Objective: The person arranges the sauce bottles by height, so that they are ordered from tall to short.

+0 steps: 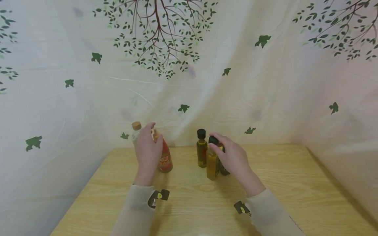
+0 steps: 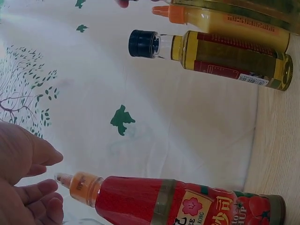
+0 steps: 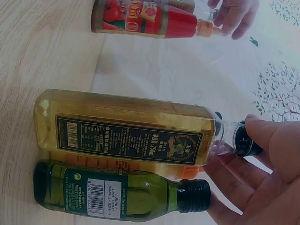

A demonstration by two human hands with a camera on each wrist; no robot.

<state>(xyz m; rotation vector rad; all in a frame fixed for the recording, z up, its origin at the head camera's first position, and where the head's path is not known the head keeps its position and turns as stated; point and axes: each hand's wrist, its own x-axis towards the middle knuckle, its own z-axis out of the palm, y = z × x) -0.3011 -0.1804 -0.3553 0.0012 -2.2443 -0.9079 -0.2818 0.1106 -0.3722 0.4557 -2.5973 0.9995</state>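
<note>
While right hand (image 1: 234, 159) pinches oil bottle (image 3: 108, 126), left hand (image 1: 148, 149) beside ketchup bottle (image 2: 140, 197)

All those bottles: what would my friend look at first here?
Probably the bright red sauce bottle, standing left of the middle on the table. Next, maybe the right hand, its fingers pinching the black cap of a golden bottle right of the middle. Leafy branches top the pale backdrop behind.

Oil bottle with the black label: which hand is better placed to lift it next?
Right, most likely. The right hand has its fingers at the black cap of the oil bottle. The left hand is off to the left, by the ketchup bottle.
</note>
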